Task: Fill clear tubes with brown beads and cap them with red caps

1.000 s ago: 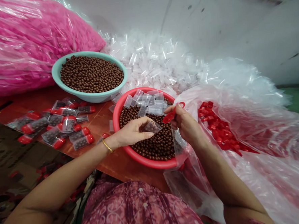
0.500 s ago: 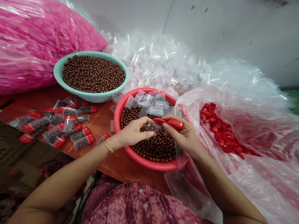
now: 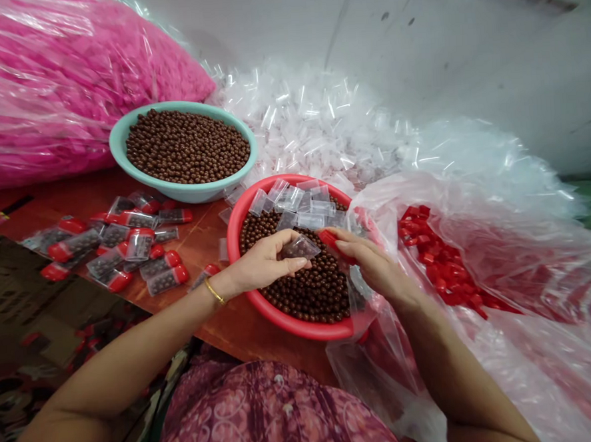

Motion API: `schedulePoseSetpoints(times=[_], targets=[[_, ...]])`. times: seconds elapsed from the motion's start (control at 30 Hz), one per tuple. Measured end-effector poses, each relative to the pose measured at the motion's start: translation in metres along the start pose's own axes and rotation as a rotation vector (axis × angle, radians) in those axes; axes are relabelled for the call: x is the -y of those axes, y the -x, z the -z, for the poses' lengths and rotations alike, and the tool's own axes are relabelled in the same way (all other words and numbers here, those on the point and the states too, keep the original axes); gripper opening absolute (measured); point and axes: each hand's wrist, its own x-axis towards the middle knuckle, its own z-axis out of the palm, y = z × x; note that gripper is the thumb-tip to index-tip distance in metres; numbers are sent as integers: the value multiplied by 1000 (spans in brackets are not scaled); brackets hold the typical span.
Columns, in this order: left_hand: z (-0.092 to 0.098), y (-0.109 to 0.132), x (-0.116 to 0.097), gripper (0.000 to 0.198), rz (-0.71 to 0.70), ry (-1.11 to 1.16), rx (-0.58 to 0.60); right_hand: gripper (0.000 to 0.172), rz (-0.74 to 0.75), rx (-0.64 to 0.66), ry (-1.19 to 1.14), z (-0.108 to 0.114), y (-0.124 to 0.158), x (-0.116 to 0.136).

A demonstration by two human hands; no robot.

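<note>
My left hand [image 3: 264, 264] is closed around a small clear plastic container [image 3: 302, 247] with dark balls in it, tilted with its uncapped end to the right. Just right of it, my right hand [image 3: 371, 262] pinches a red plastic cap [image 3: 329, 240]; whether more caps lie behind its fingers is hidden. A small gap parts cap and container. Both hands are over a red basin [image 3: 233, 233] of glossy brown balls [image 3: 313, 301]. Several clear containers [image 3: 310, 205] lie on the balls at the basin's far side.
Filled red-capped containers [image 3: 141, 244] lie on the table at left. Behind them stands a turquoise basin [image 3: 117, 148] of brown balls beside a bag of pink pieces [image 3: 67, 81]. Clear plastic pieces [image 3: 309, 113] are heaped along the wall. An open bag [image 3: 388, 188] of red caps [image 3: 433, 259] sits at right.
My right hand has drawn slightly right, and the red cap has come away from the container's end and turned. My left hand keeps its hold.
</note>
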Motion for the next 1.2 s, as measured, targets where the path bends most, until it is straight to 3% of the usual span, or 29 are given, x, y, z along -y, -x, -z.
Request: schedulePoseSetpoints(times=[0.2,0.3,0.43,0.53,0.63,0.87,1.03,1.2], targets=[[0,1,3,19,14,-56,-21,31,124,79,26,-9,-5,-5],[0,3,5,19,-78,-224,-87,23,288,-88,152,-16,-7,-15],[0,4,5,19,-94,-372,-129,26,543,-302,617,-23,-8,-20],[0,1,4,14,-21,-279,-135,35,743,-393,852,-29,-7,-19],[-1,0,2,15,55,-84,-111,45,854,-428,905,-36,-3,-18],[0,2,1,19,48,66,-98,58,882,-484,822,-41,5,-22],[0,0,5,18,53,-30,-113,61,876,-467,861,-45,4,-22],[0,0,8,22,-45,-230,-211,64,822,-449,911,-50,7,-31]])
